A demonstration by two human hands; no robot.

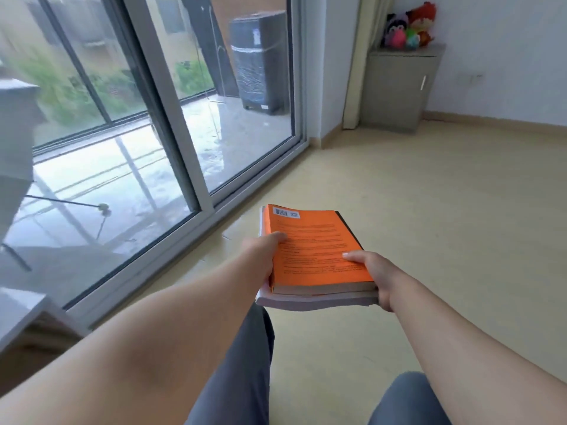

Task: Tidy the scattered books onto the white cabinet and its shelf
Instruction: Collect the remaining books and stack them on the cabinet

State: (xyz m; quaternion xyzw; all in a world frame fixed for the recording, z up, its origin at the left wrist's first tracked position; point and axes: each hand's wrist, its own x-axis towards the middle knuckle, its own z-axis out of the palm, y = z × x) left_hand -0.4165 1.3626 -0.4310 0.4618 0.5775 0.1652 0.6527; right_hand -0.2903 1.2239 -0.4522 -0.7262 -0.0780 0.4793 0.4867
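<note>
I hold a small stack of books out in front of me above the floor. An orange book [313,250] lies on top, back cover up, with a barcode at its far corner. Beneath it is a pale grey-white book [316,300]. My left hand [260,256] grips the stack's left edge, thumb on the orange cover. My right hand [377,277] grips the near right corner, thumb on top. A white surface [18,314] shows at the lower left edge, blurred.
A sliding glass door [171,118] runs along the left, with a balcony behind it. A grey-green cabinet [399,87] stands in the far corner with plush toys [409,26] on top. Beige floor [445,225] stretches ahead. My legs show at the bottom.
</note>
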